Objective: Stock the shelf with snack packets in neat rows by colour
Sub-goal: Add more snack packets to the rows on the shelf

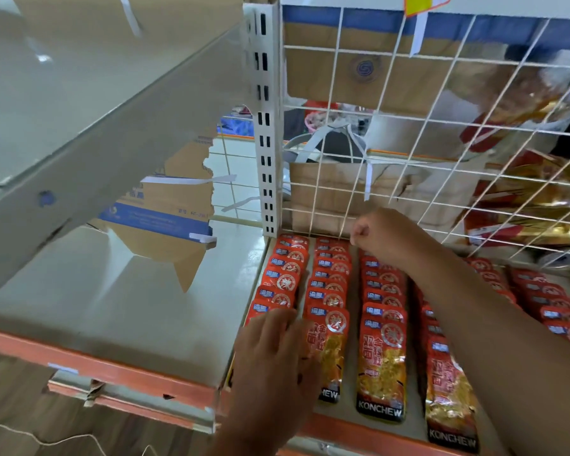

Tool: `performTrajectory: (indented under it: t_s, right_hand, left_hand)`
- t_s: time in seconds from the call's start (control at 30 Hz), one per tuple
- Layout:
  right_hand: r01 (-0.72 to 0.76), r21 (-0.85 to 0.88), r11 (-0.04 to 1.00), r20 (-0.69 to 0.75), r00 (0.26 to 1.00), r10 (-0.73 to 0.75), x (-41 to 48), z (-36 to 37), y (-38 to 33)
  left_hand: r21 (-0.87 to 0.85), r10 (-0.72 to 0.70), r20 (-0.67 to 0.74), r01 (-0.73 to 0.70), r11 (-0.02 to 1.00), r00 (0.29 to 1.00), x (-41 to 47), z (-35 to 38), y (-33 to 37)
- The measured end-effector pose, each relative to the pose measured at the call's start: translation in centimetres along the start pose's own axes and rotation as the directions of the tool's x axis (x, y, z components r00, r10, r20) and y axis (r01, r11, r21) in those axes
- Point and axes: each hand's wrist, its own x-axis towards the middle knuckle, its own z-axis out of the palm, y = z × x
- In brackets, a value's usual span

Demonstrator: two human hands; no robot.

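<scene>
Several rows of red snack packets [383,327] marked KONCHEW lie overlapped from front to back on the right shelf bay [348,410]. My left hand [273,353] rests flat with spread fingers on the front packets of the leftmost row [285,278]. My right hand [380,233] reaches over the rows to the back of the third row, by the wire grid [408,126]. Its fingers are curled downward at the top edge of the rearmost packet. My right forearm covers part of the fourth row [448,383].
A white slotted upright [265,143] divides this bay from the left bay, where torn cardboard [165,225] lies on the shelf. Behind the grid are a brown box [329,195] and gold-and-red bags [540,199]. An orange strip [119,370] runs along the shelf front.
</scene>
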Motion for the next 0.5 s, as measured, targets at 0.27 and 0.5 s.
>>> performTrajectory:
  t_s: [0.27, 0.5]
  right_hand:
    - [0.014, -0.049, 0.999, 0.106, 0.994, -0.009, 1.3, 1.5, -0.2]
    - [0.012, -0.125, 0.992, 0.233, 0.972, 0.018, 2.2, 2.2, -1.2]
  left_hand:
    - [-0.015, 0.079, 0.082, -0.078, 0.997, 0.993, -0.3, 2.1, 1.4]
    - [0.054, 0.068, 0.125, -0.075, 0.996, 0.990, -0.1, 2.1, 1.6]
